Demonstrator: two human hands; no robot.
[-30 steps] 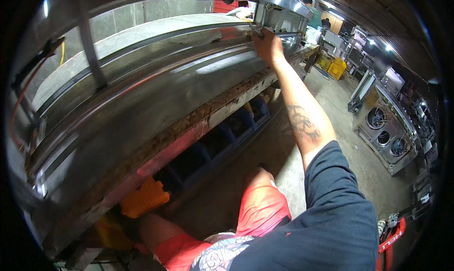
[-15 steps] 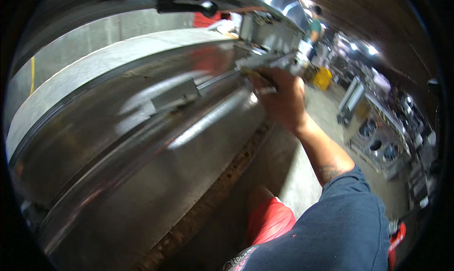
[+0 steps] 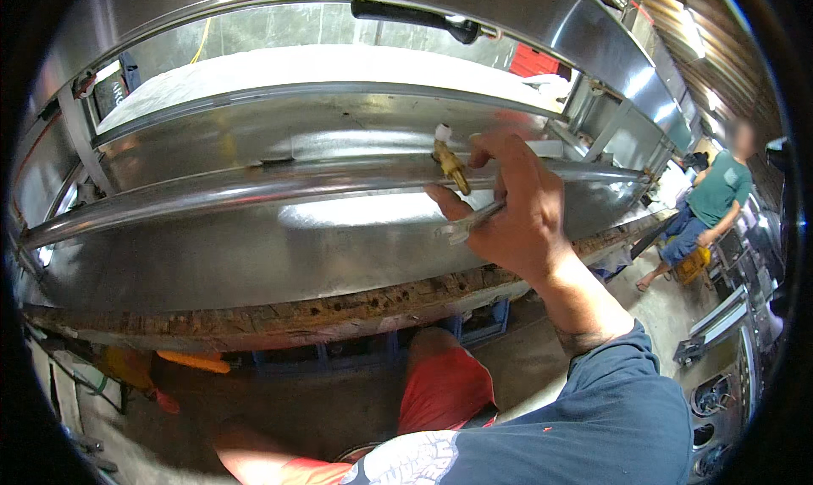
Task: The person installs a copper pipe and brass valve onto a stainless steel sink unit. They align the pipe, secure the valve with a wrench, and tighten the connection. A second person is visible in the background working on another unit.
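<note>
One right hand (image 3: 521, 210) reaches in from the near right, thumb and index finger curved toward each other around a brass fitting (image 3: 451, 165); it looks lightly pinched, though whether both tips press on it I cannot tell. A slim metal piece (image 3: 483, 216) also crosses the hand by the thumb — two things in one grip, so shifting one could loosen the other. Were the fitting to slip, it could bounce over the worn wooden edge (image 3: 254, 322) on the near side and land among the blue bins (image 3: 392, 345) below, awkward to find. Beyond the fingers a shiny pipe (image 3: 212, 193) runs left to right; a careless swing could knock the fitting's white end against it and spoil that tip. Farther off come a dull metal panel (image 3: 254, 129) and a pale ledge (image 3: 296, 66), and at far right a person in green (image 3: 720, 189) — a glance that way could slacken the fingers
</note>
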